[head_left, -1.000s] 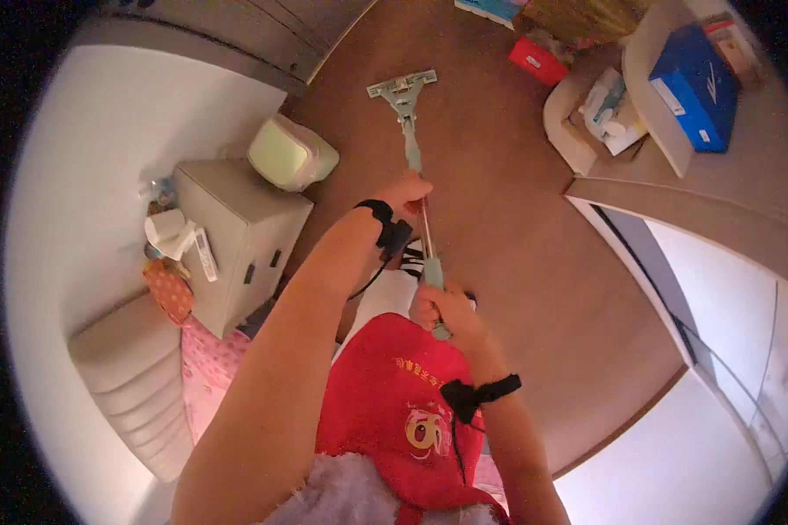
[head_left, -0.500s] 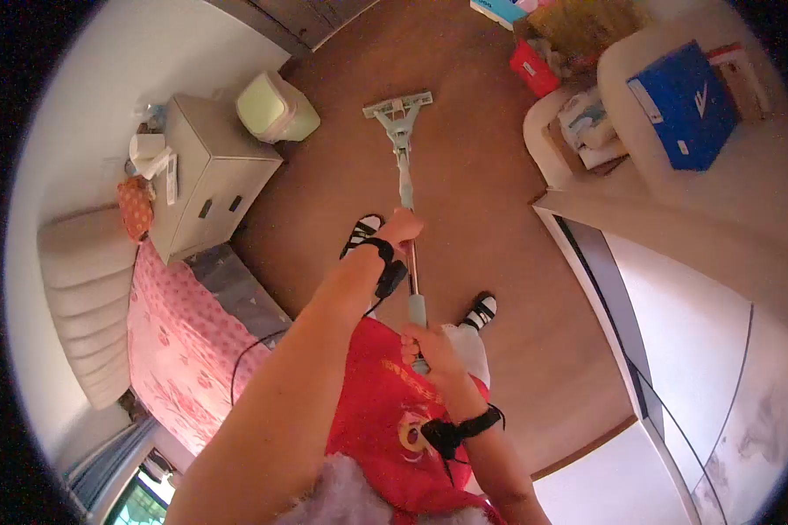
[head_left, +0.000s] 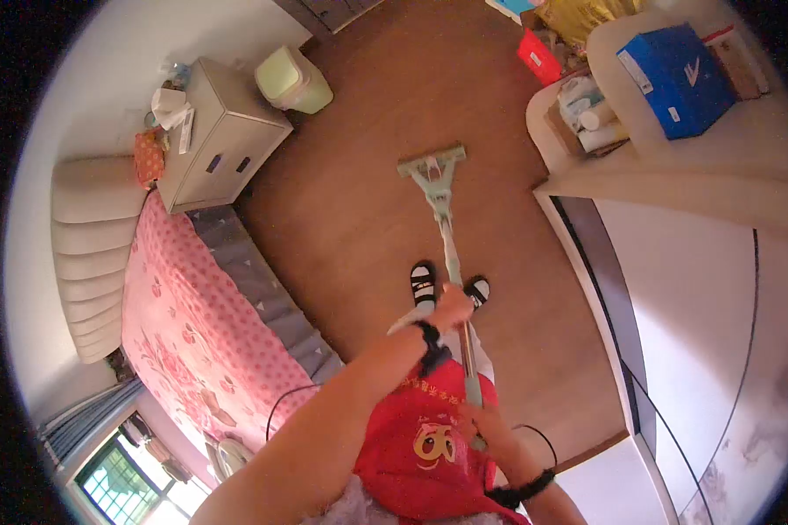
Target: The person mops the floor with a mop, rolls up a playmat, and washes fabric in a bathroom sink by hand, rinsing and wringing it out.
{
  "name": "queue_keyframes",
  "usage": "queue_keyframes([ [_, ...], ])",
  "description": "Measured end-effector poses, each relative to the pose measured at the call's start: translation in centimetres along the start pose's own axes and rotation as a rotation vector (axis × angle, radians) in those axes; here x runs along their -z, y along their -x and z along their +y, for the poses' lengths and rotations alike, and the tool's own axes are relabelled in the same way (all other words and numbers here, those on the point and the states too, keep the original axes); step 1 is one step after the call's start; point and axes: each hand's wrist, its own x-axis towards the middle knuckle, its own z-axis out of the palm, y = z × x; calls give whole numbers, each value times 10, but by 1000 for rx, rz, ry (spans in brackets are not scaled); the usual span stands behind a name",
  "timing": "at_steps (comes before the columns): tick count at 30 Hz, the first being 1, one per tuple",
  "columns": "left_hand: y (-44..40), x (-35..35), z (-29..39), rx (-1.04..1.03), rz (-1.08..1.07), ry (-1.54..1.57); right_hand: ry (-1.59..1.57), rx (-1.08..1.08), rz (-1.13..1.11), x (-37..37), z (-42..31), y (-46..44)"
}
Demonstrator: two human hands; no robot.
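A mop [head_left: 447,236] with a pale green frame lies along the middle of the view, its wide flat head on the brown floor [head_left: 368,184]. My left hand [head_left: 453,308] is wrapped round the pole, just in front of my feet. Lower down, near the end of the handle, my right hand [head_left: 486,429] grips the green grip, close to the red apron [head_left: 429,437]. Black straps circle both wrists. Both feet, in black strapped sandals [head_left: 423,282], stand on either side of the pole.
At left are a bed with a pink cover [head_left: 179,324], a bedside cabinet [head_left: 228,136] and a pale green bin [head_left: 296,80]. Shelves at upper right hold a blue box [head_left: 678,80]; a red box [head_left: 538,58] is beside them. A white sliding door [head_left: 692,289] runs along the right.
The mop head has come back towards my body and shifted right. My feet are now closer together. The view has moved, showing more of the bed and window.
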Motion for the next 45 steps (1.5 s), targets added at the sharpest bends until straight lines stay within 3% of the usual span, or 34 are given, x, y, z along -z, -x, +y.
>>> queue_keyframes([
  [1, 27, -15, 8, 93, -29, 215, -23, -65, 10, 16, 18, 8],
  [2, 55, -26, 17, 192, -38, 428, 99, 69, -46, 32, 41, 24],
  [3, 85, -6, 26, 88, -135, 398, 227, 203, -100, 44, 54, 37],
  [4, 114, 12, 36, -19, -227, 376, 186, 19, 24, 39, 49, 53],
  [5, 133, 23, 52, 128, -273, 470, 140, -162, 149, 31, 42, 71],
  [7, 164, 48, 77, 424, -374, 654, 114, -87, 182, 27, 47, 85],
  [8, 169, 74, 85, 438, -328, 730, 107, -43, 193, 30, 51, 87],
  [11, 171, 153, 96, 436, -286, 844, 539, 125, 201, 76, 85, 66],
  [14, 137, 170, 77, 364, -221, 899, 378, 184, 180, 12, 25, 70],
  [16, 103, 210, 57, 309, -316, 1337, 805, 459, 278, 24, 18, 30],
  [17, 82, 233, 48, 275, -367, 1557, 969, 509, 377, 12, 5, 20],
  [19, 31, 271, 31, 220, -408, 1691, 1235, 497, 653, -39, -42, -1],
  [21, -24, 289, 23, 68, -169, 1782, 1224, 669, 689, -78, -90, -37],
  [22, -52, 299, 15, -30, -100, 1775, 1314, 982, 756, -66, -100, -81],
  [23, -81, 317, -4, -175, -133, 1668, 969, 870, 564, -73, -123, -110],
  [25, -90, 382, -23, -559, 126, 984, 424, 529, 142, -100, -185, -143],
  [26, -115, 393, -25, -472, 0, 1404, 220, 315, -91, -110, -216, -153],
  [28, -167, 412, -34, -223, -310, 2202, 120, 252, -407, -117, -248, -198],
  [29, -189, 416, -43, -162, -303, 2114, 62, 213, -562, -119, -258, -216],
  [31, -215, 415, -70, -22, -288, 1938, 173, 303, -403, -137, -265, -235],
  [34, -225, 413, -79, -93, -336, 1569, 192, 340, -279, -140, -263, -256],
  [36, -221, 404, -67, 54, -153, 1345, 133, 311, -240, -135, -261, -268],
  [38, -219, 382, -55, 181, -23, 1090, 44, 244, -190, -118, -248, -274],
  [41, -214, 308, -49, 194, 14, 641, 277, 479, 38, -66, -203, -318],
  [45, -185, 239, -42, 150, -102, 495, 462, 424, 237, -24, -154, -322],
])
